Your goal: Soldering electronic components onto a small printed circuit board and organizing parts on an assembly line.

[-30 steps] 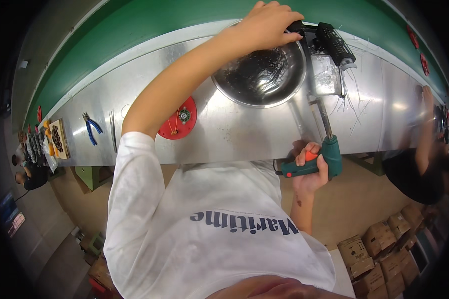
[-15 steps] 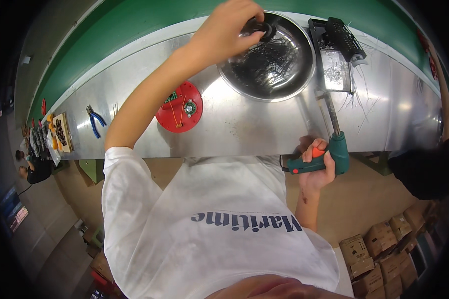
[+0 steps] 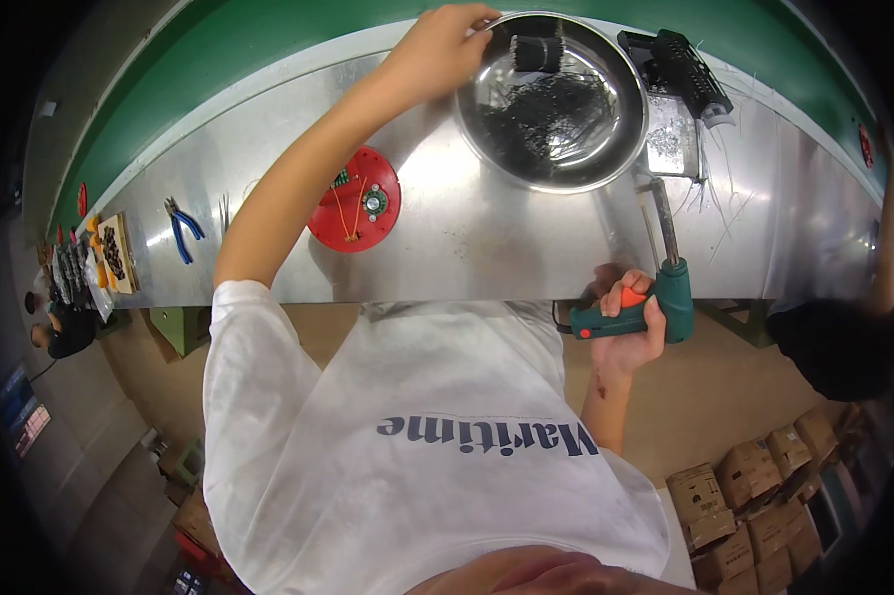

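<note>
At the far middle of the metal bench, my left hand (image 3: 449,48) is closed on the left rim of a shiny steel bowl (image 3: 617,114). Inside the bowl lie many short black wires (image 3: 546,111) and a small black bundle or roll (image 3: 537,54), its kind unclear. My right hand (image 3: 633,342), at the bench's near edge, grips a green soldering gun (image 3: 673,302) with a red trigger. Its metal barrel points away from me over the bench. Left of the bowl rests a red round housing (image 3: 372,228) holding a green circuit board and orange wires, partly behind my left forearm.
A black soldering stand (image 3: 693,84) with a metal tray stands right of the bowl, thin loose wires beside it. Blue-handled pliers (image 3: 184,233) lie at the left, near a tray of small dark parts (image 3: 117,256). Cardboard boxes (image 3: 754,476) sit low right. A co-worker (image 3: 829,342) is at right.
My left hand has let go of the black bundle, which now lies in the bowl, and holds the rim. The bowl has shifted slightly right. My right hand stays about the same.
</note>
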`<state>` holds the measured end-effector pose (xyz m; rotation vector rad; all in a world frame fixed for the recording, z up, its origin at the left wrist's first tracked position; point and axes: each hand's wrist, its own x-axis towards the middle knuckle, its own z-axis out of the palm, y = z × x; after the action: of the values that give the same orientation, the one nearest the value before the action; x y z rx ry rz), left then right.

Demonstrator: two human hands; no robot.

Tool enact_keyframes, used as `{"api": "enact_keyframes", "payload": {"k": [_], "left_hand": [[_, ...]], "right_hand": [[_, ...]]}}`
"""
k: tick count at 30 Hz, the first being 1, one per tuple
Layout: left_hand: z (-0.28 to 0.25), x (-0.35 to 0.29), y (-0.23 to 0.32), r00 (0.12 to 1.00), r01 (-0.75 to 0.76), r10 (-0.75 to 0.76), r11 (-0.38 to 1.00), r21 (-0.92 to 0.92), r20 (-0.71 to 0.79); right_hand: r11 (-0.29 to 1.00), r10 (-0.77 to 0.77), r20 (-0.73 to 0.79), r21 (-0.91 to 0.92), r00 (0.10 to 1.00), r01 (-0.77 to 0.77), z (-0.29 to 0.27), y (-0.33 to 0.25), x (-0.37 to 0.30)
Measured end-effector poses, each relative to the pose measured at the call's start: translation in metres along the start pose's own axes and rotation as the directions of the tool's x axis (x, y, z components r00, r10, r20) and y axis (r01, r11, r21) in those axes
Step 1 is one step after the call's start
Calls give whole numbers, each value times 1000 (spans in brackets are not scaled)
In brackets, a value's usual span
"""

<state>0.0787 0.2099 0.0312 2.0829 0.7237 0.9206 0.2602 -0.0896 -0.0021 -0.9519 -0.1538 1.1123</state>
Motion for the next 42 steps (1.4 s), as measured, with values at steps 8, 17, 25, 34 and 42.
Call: {"api": "enact_keyframes", "payload": {"k": [8, 17, 25, 34, 42], "left_hand": [[-20, -4, -1, 916, 384, -397, 911, 149, 65], [-92, -156, 38, 778, 611, -526, 760, 220, -343], [-40, -169, 28, 962, 270, -249, 837, 475, -108], [2, -110, 43, 931, 194, -91, 944, 268, -352], [41, -42, 33, 979, -174, 81, 799, 575, 185]], "right_hand": [[998, 8, 27, 66, 1000, -9, -6, 6, 1], [999, -6, 52, 35, 999, 4, -10, 2, 1], [1000, 8, 27, 16, 1000, -9, -4, 4, 1], [1000, -2, 28, -3, 1000, 2, -7, 1, 1], [1000, 2, 33, 25, 999, -3, -6, 3, 2]]}}
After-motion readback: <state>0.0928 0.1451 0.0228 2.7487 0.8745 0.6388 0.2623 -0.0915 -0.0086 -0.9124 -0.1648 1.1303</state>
